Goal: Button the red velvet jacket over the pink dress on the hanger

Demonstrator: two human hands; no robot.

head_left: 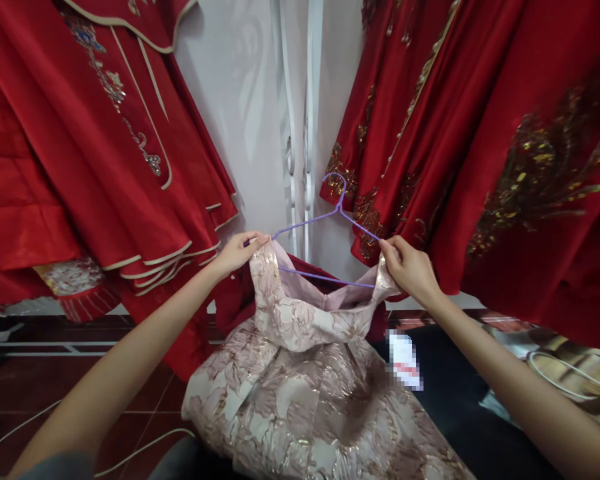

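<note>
A pale pink dress (300,387) with a shiny floral brocade hangs in front of me, its skirt spreading down toward the bottom edge. A purple hanger (307,221) runs through its shoulders, with the hook pointing up and away. My left hand (245,252) pinches the left shoulder strap together with the hanger's end. On the other side, my right hand (411,270) is closed around the right strap and the hanger's arm. A white tag (404,360), blurred out, lies beside the bodice on the right.
Red gowns with gold trim and beading (145,133) hang on the left, and more red gowns (480,133) on the right. White wall panels (240,120) stand between them. Pale cables (150,448) cross the dark red tiled floor (140,423). Something black (460,393) lies at the right.
</note>
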